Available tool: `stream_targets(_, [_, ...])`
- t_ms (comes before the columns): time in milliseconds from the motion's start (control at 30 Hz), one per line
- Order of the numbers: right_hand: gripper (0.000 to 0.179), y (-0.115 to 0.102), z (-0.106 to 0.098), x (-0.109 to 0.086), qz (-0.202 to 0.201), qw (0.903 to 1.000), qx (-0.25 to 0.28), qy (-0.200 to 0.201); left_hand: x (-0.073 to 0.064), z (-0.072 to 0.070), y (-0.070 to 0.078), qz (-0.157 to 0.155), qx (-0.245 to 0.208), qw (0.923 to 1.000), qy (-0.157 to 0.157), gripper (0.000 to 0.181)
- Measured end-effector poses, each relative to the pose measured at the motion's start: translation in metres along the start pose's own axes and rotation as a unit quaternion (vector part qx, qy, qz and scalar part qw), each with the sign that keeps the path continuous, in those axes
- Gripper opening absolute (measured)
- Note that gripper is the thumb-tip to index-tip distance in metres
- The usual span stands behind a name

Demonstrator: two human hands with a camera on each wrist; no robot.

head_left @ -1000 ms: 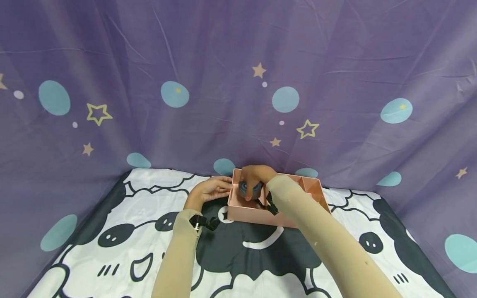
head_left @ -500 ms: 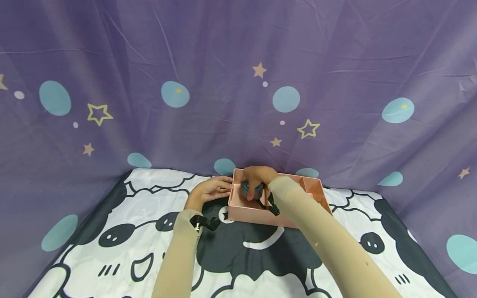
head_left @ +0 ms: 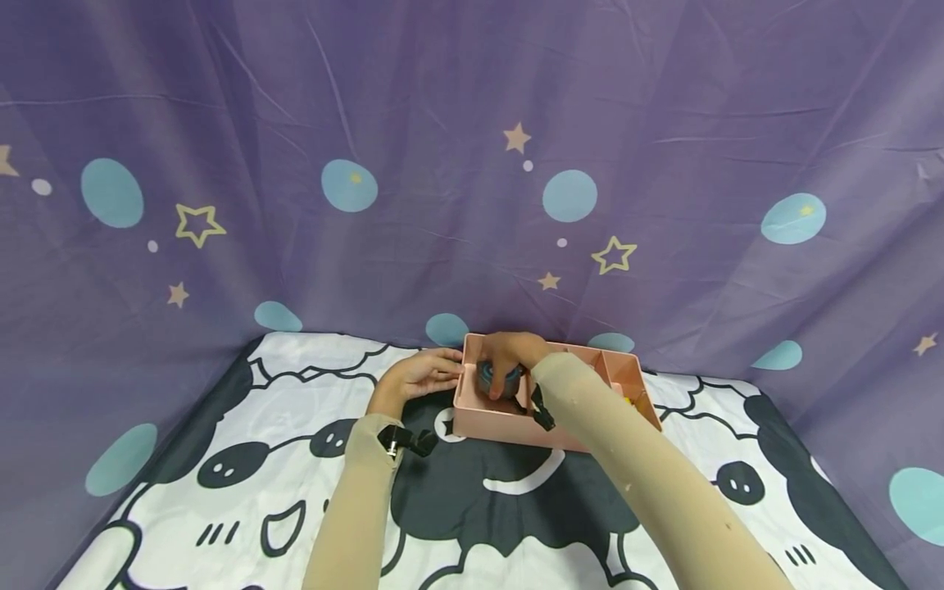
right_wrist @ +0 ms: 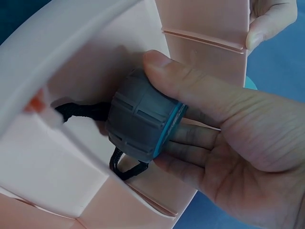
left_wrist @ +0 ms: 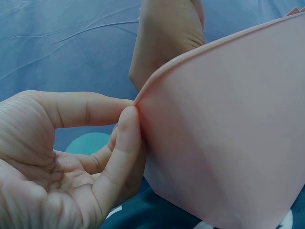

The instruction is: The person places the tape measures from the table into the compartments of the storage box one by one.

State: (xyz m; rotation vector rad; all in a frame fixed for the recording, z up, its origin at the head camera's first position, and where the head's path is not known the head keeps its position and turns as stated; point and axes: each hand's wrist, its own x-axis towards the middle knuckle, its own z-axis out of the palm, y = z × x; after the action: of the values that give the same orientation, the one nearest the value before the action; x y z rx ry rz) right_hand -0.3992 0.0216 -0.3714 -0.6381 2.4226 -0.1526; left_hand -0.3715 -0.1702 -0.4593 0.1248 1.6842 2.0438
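A pink divided storage box [head_left: 516,428] stands against the purple cloth. My right hand [head_left: 509,352] reaches into its left compartment. It grips a round, dark grey, ribbed object [right_wrist: 138,117] with a blue ring on one end and a black cord [right_wrist: 86,111]. The thumb lies along one side and the fingers wrap the other. At the box's left end is my left hand [head_left: 416,377]. In the left wrist view, thumb and forefinger pinch the corner edge of the end wall [left_wrist: 214,119]; the forefinger's tip is partly hidden there.
Dividers [head_left: 601,360] split the box's right part. Something small and yellow [head_left: 628,401] sits in the right compartment. A blurred orange thing [right_wrist: 37,102] shows in the right wrist view. Beneath everything lies a black-and-white cartoon cloth [head_left: 251,508]; a purple curtain [head_left: 442,164] hangs behind.
The right hand and the grey object have barely shifted inside the left compartment. A small yellow thing now shows in the right compartment. The left hand stays at the box edge.
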Motion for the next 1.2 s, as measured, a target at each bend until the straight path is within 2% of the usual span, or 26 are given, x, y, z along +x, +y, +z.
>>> stream_targets(100, [0.082, 0.000, 0.001, 0.000, 0.002, 0.9999, 0.015, -0.002, 0.000, 0.000, 0.000, -0.001, -0.004, 1.0000, 0.000, 0.044])
stream_targets(233, [0.084, 0.002, 0.005, -0.001, 0.010, 0.9972, 0.074, -0.009, -0.001, -0.001, -0.001, -0.002, -0.006, 1.0000, 0.000, 0.045])
stream_targets(400, [0.090, 0.001, 0.010, -0.004, 0.070, 0.9831, 0.170, -0.002, -0.002, -0.002, -0.002, -0.004, -0.010, 0.9999, 0.000, 0.044])
stream_targets(500, [0.089, -0.001, 0.011, -0.006, 0.097, 0.9757, 0.196, 0.002, -0.002, -0.002, -0.003, -0.006, -0.012, 0.9999, -0.002, 0.042])
stream_targets(600, [0.088, -0.003, 0.011, -0.007, 0.098, 0.9762, 0.194, 0.003, 0.000, -0.002, -0.004, -0.006, -0.008, 0.9999, -0.004, 0.044])
stream_targets(667, [0.088, -0.003, 0.010, -0.008, 0.092, 0.9800, 0.177, 0.004, 0.000, -0.003, -0.005, -0.002, -0.003, 1.0000, -0.007, 0.044])
stream_targets(767, [0.087, -0.004, 0.010, -0.009, 0.081, 0.9875, 0.135, 0.009, -0.001, -0.005, -0.005, 0.015, 0.008, 0.9995, -0.025, 0.044])
stream_targets(800, [0.087, -0.005, 0.009, -0.009, 0.081, 0.9879, 0.132, 0.009, 0.003, -0.010, -0.007, 0.024, 0.003, 0.9988, -0.043, 0.043])
stream_targets(900, [0.083, -0.006, 0.008, -0.010, 0.060, 0.9942, 0.088, 0.017, 0.002, -0.011, -0.005, 0.035, 0.008, 0.9979, -0.054, 0.044])
stream_targets(1000, [0.079, -0.006, 0.007, -0.010, 0.042, 0.9963, 0.070, 0.024, 0.003, -0.009, -0.003, 0.025, 0.012, 0.9990, -0.036, 0.045])
stream_targets(1067, [0.077, -0.005, 0.006, -0.010, 0.032, 0.9977, 0.051, 0.032, 0.000, -0.003, 0.001, 0.010, 0.016, 0.9998, -0.011, 0.046])
stream_targets(1200, [0.079, -0.005, 0.003, -0.009, 0.031, 0.9983, 0.035, 0.036, 0.000, 0.000, 0.003, -0.003, -0.001, 1.0000, -0.001, 0.047])
